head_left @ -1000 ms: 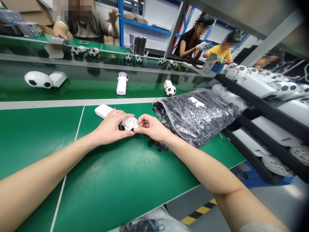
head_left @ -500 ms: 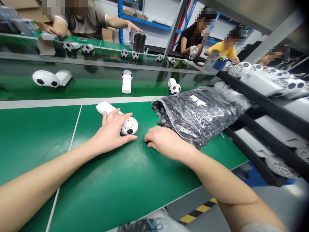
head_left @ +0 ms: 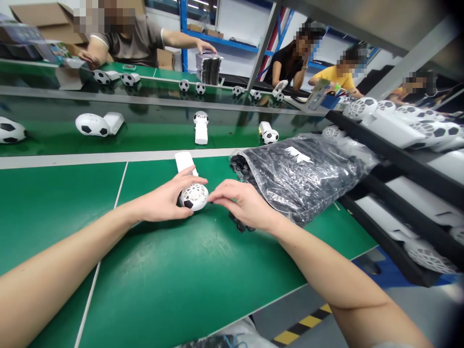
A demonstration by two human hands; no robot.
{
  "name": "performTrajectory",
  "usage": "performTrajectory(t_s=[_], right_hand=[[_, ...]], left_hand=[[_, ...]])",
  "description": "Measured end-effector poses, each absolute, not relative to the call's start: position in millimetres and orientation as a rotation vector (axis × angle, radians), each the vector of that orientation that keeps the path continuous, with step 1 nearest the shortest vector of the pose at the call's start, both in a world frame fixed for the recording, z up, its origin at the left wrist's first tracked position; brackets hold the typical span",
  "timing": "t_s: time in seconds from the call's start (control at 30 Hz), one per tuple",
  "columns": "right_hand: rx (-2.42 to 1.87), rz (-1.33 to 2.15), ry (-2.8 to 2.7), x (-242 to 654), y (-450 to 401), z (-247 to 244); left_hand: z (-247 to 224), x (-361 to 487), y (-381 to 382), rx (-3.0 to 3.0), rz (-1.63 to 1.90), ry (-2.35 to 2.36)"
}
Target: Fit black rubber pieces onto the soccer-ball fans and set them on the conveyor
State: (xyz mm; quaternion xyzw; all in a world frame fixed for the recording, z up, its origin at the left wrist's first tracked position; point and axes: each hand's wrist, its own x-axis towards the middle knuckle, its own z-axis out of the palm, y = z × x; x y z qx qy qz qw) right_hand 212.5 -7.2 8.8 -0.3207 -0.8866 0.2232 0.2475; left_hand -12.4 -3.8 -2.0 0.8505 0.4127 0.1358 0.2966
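The left hand point(head_left: 163, 198) partly hides the white device point(head_left: 195, 196). I can't identify the tiny dark bit point(head_left: 210, 201) at the right hand point(head_left: 243, 204).

factory, assembly line by look of it. green-topped workbench point(head_left: 152, 280) faces long conveyor belt point(head_left: 155, 133), identical white football-patterned units point(head_left: 201, 134) spaced along it. several workers point(head_left: 141, 46) at stations across belt. black rack point(head_left: 416, 274) at right loaded with more such units. clear bulk bag of small black pieces point(head_left: 308, 176) on bench. blue steel shelving point(head_left: 232, 42), cardboard boxes point(head_left: 45, 21) behind. yellow-black hazard tape point(head_left: 302, 326) on floor point(head_left: 281, 316).
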Motion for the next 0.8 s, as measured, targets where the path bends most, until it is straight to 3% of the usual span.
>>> performTrajectory(t_s=[0.27,0.53,0.8], right_hand=[[-0.517,0.157,-2.68,201,-8,0],[-0.75,0.652,-2.175,197,2,-18],[-0.912,0.972,-2.101,193,10,-20]], left_hand=[[-1,-2,-11,2.245,0.43,1.106],[-12,3,-10,2.283,0.615,1.054],[-11,4,-9,2.267,0.645,1.04]])
